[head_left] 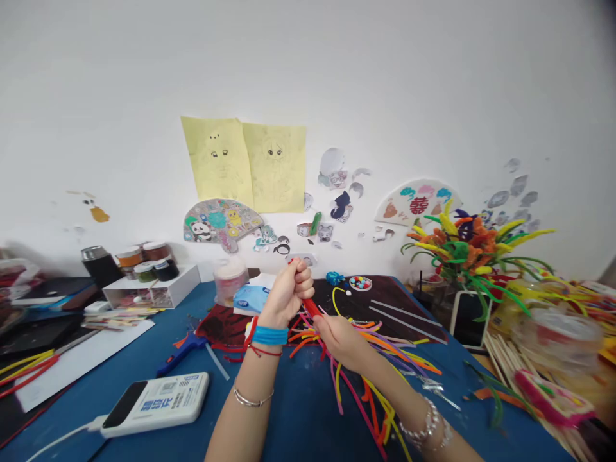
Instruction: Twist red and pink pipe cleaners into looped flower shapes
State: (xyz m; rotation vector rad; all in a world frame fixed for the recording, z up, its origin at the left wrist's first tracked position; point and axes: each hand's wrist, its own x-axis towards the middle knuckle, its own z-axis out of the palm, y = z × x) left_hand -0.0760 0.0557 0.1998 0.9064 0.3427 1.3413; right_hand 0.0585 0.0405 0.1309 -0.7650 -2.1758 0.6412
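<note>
My left hand [289,292] is raised in a fist around a bundle of red pipe cleaners [312,308] above the table. Lower and to the right, my right hand [341,339] pinches the same red bundle near its lower end. Beneath both hands, loose pipe cleaners [368,391] in yellow, orange, pink and purple spread over the blue table. The part of the bundle inside my left fist is hidden.
A blue glue gun [180,353] and a white power bank [158,403] with a cable lie on the left. Two glue sticks [409,313], a propped phone [470,321] and a pipe-cleaner bouquet [474,247] are on the right. A tissue pack [250,297] stands behind my hands.
</note>
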